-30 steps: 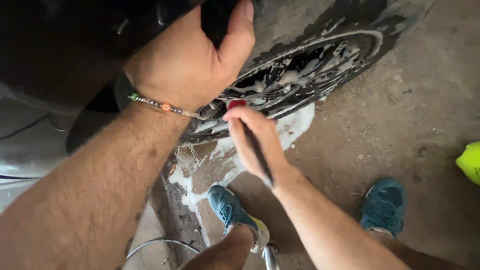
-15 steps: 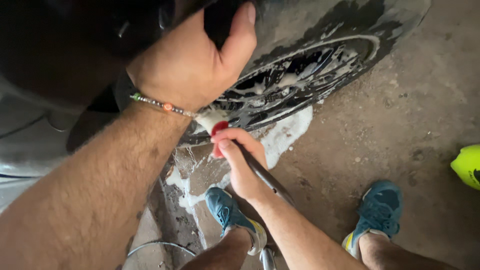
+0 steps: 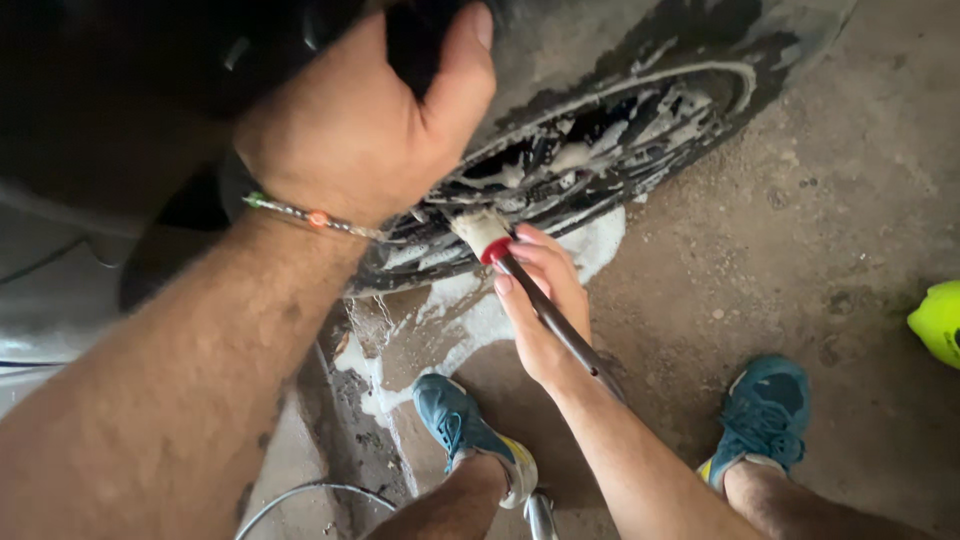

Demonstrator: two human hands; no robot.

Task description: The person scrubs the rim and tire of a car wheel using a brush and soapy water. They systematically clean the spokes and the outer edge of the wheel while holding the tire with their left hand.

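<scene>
My left hand (image 3: 360, 120), with a beaded bracelet on the wrist, grips the top of a black car tyre (image 3: 600, 50). My right hand (image 3: 545, 300) holds a detailing brush (image 3: 480, 232) with a pale bristle head, a red collar and a dark handle that runs back along my forearm. The bristles touch the soapy wheel rim (image 3: 620, 140) low on its near side. White foam covers the spokes.
Foam and water (image 3: 470, 320) pool on the concrete floor under the wheel. My two blue shoes (image 3: 470, 430) (image 3: 765, 410) stand on it. A bright yellow object (image 3: 940, 320) sits at the right edge. A thin hose or cable (image 3: 300, 495) curves at the bottom left.
My right hand has drawn the brush down and back from the rim, so the bristle head now shows. My left hand has stayed on the tyre.
</scene>
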